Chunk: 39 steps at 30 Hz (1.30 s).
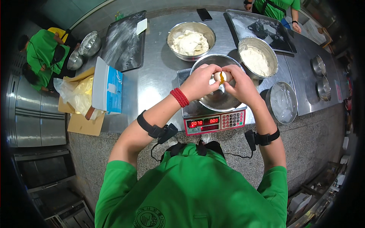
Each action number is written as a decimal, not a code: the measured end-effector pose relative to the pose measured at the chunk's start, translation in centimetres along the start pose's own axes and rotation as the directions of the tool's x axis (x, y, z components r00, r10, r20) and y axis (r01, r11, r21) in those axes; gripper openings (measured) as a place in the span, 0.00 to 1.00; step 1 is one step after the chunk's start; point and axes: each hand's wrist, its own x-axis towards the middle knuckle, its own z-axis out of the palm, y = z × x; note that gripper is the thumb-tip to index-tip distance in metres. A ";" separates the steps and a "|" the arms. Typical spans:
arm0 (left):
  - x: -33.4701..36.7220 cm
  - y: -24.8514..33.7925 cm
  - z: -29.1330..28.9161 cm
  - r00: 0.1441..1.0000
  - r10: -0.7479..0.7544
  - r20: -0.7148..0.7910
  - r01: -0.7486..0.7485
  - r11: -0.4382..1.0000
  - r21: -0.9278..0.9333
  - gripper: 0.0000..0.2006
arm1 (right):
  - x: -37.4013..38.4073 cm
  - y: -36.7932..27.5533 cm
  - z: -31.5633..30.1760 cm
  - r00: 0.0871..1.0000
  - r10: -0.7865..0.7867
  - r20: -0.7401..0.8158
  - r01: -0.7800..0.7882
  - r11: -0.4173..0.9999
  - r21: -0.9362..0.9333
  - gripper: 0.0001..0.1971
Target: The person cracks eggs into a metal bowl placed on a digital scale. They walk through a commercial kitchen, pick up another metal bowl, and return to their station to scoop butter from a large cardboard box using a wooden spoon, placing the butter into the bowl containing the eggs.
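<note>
My L fingers point(213, 68) & R fingers point(233, 68) grip a cracked egg point(227, 76) btwn 'em, yolk point(222, 78) showing, over steel bowl point(220, 101) on red scale point(215, 122).

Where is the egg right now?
In the head view, above and right of centre: the egg is held between the left hand and right hand, over the metal bowl on the scale.

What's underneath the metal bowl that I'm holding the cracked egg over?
Under the stainless steel bowl is a red-fronted digital scale, whose metal platform shows to the bowl's left. The part directly beneath the bowl is covered, so I can't see that area.
</note>
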 end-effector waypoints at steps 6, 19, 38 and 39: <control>0.0 0.1 0.0 1.000 -0.022 0.015 0.022 1.000 -0.014 0.19 | -0.1 -0.1 -0.1 1.000 0.024 0.008 -0.024 1.000 0.010 0.22; 0.0 0.1 0.2 1.000 -0.019 0.014 0.019 1.000 -0.002 0.19 | -0.2 -0.1 -0.1 1.000 -0.002 -0.004 0.002 1.000 0.009 0.22; -0.1 -0.1 0.1 0.998 -0.018 0.059 0.017 1.000 0.021 0.18 | -0.3 0.4 0.2 1.000 -0.001 0.031 0.002 1.000 -0.018 0.21; -0.1 -0.2 0.2 0.998 -0.017 0.058 0.016 1.000 0.020 0.18 | -0.3 0.4 0.2 0.999 0.010 0.036 -0.009 1.000 -0.011 0.22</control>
